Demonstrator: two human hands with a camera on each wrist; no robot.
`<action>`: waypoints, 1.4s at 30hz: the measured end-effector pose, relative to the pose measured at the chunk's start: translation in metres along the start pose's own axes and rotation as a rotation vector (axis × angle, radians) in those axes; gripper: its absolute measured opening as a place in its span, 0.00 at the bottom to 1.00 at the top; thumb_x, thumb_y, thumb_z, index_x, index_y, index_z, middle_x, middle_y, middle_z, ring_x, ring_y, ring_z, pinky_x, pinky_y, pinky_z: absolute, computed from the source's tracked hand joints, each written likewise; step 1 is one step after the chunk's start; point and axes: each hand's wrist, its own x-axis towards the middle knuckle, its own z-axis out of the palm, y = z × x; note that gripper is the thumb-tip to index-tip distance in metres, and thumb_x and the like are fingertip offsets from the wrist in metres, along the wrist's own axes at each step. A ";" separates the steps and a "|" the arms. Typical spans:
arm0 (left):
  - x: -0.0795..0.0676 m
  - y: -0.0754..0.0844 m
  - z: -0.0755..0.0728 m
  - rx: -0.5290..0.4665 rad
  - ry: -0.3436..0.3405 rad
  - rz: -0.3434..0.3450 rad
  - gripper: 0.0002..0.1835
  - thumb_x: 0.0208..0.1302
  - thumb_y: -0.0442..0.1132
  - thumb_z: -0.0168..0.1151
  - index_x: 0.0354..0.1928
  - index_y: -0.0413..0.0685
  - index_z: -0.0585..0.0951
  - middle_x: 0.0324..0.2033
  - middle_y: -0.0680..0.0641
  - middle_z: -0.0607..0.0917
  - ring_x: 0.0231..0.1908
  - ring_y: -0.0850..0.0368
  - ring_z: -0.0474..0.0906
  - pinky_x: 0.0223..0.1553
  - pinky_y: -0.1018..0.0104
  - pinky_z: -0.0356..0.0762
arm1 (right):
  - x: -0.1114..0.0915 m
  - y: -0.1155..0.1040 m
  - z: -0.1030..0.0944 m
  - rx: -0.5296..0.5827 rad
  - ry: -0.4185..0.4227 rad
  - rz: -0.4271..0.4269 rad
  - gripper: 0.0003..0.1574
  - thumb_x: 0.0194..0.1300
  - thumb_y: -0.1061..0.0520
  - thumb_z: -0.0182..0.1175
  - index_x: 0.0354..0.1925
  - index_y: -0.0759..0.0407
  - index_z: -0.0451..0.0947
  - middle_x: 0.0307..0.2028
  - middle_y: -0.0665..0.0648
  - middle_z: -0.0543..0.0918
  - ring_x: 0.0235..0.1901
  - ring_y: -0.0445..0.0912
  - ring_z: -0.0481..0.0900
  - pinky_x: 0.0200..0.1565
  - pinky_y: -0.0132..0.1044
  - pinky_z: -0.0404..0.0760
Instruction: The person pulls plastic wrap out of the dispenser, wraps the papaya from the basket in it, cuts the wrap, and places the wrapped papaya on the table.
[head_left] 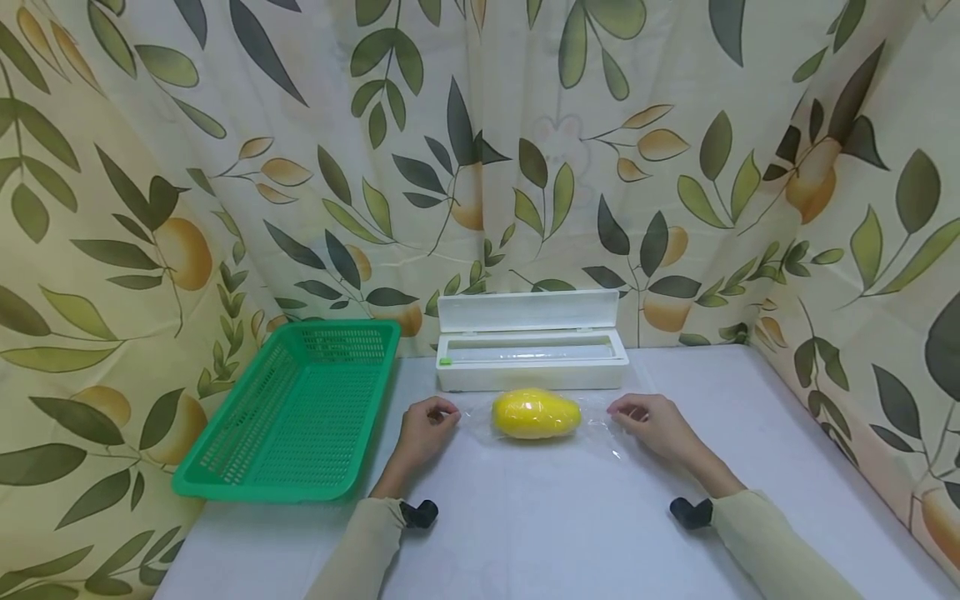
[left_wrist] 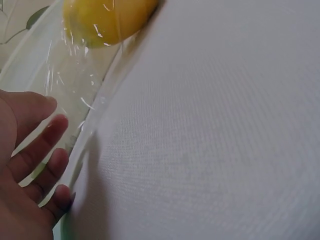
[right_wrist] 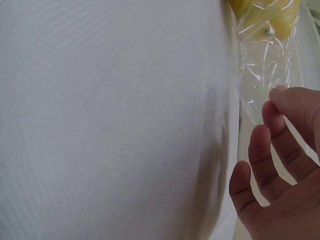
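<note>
A yellow, oblong fruit like a mango (head_left: 536,414) is wrapped in clear cling film (head_left: 597,414), whose loose ends stretch out to both sides. At its left, my left hand (head_left: 427,431) holds one film end between thumb and index finger; a small space shows between these fingertips in the left wrist view. The opposite film end (right_wrist: 265,65) is pinched by my right hand (head_left: 660,429), its other fingers loosely bent. Right behind the fruit stands a white cling film dispenser (head_left: 532,379) with its lid (head_left: 528,312) raised and a roll inside.
On the left lies a green plastic basket (head_left: 281,493) with slotted walls. A white cloth (head_left: 525,533) covers the table. Curtains with a leaf-and-fruit print (head_left: 517,125) enclose the back and both sides. Each wrist wears a small black camera (head_left: 420,514).
</note>
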 end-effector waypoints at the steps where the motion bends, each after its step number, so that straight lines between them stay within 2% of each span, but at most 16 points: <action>1: 0.000 0.000 0.000 0.001 -0.006 0.003 0.02 0.63 0.32 0.71 0.35 0.42 0.86 0.30 0.52 0.85 0.31 0.59 0.75 0.35 0.67 0.73 | 0.000 0.000 0.000 -0.002 0.001 0.003 0.09 0.67 0.62 0.67 0.46 0.56 0.87 0.40 0.54 0.87 0.37 0.47 0.79 0.35 0.37 0.79; 10: -0.001 0.000 0.002 0.045 -0.033 -0.033 0.02 0.63 0.33 0.71 0.35 0.41 0.86 0.29 0.52 0.83 0.31 0.57 0.74 0.34 0.67 0.72 | 0.001 0.001 0.002 -0.014 0.006 0.021 0.08 0.66 0.63 0.68 0.44 0.57 0.88 0.39 0.54 0.88 0.36 0.47 0.78 0.34 0.35 0.77; 19: -0.004 -0.002 0.004 0.063 -0.062 -0.039 0.02 0.63 0.33 0.71 0.35 0.43 0.86 0.29 0.54 0.82 0.31 0.58 0.74 0.34 0.68 0.73 | -0.001 -0.001 0.005 -0.028 -0.031 0.046 0.06 0.67 0.62 0.67 0.42 0.54 0.88 0.38 0.53 0.86 0.36 0.48 0.76 0.38 0.40 0.75; 27: -0.006 0.003 0.001 0.075 -0.072 0.017 0.04 0.64 0.30 0.70 0.35 0.46 0.85 0.32 0.53 0.85 0.33 0.58 0.76 0.37 0.66 0.74 | -0.003 -0.007 -0.002 -0.043 -0.043 0.011 0.08 0.67 0.63 0.66 0.42 0.52 0.87 0.36 0.51 0.84 0.35 0.48 0.75 0.38 0.39 0.76; 34: -0.007 0.009 -0.001 0.068 -0.066 0.017 0.08 0.67 0.30 0.67 0.36 0.53 0.86 0.37 0.50 0.87 0.37 0.57 0.77 0.40 0.64 0.75 | -0.007 -0.013 -0.011 -0.054 -0.103 -0.026 0.10 0.67 0.63 0.66 0.46 0.54 0.86 0.36 0.50 0.84 0.36 0.48 0.76 0.38 0.39 0.77; 42: -0.013 0.012 -0.004 0.074 -0.073 0.033 0.08 0.68 0.29 0.66 0.36 0.53 0.86 0.38 0.48 0.87 0.37 0.57 0.77 0.41 0.63 0.75 | -0.012 -0.013 -0.023 -0.082 -0.139 -0.061 0.12 0.66 0.66 0.66 0.47 0.55 0.86 0.36 0.50 0.84 0.37 0.47 0.77 0.40 0.40 0.78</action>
